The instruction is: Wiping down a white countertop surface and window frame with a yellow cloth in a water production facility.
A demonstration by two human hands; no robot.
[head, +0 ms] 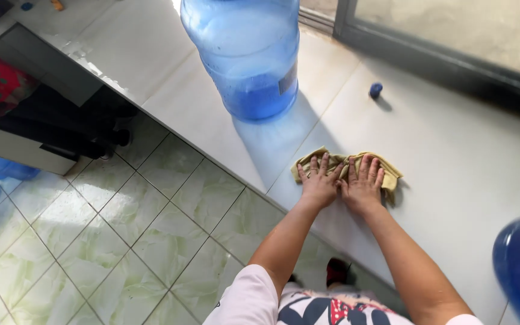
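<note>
because both palms lie flat and side by side, our left hand [319, 180] and right hand [362, 182] press the cloth [386, 173] down onto the counter [452, 156], thumbs touching, fingers spread and open rather than gripping. we judge the flat press spreads weight across the rag. the cloth is a yellowish, soft, crumpled fabric, bunched under the hands with its edges sticking out on both sides, near the counter's front edge. the counter is pale, smooth and glossy, and catches sunlight. behind the hands stands a big translucent blue jug [245, 51], round and ribbed, partly filled, casting a shadow toward the cloth. a small blue cap [375, 89] sits apart, to the right. the floor [121, 241] below shows shiny greenish marbled tiles.
</note>
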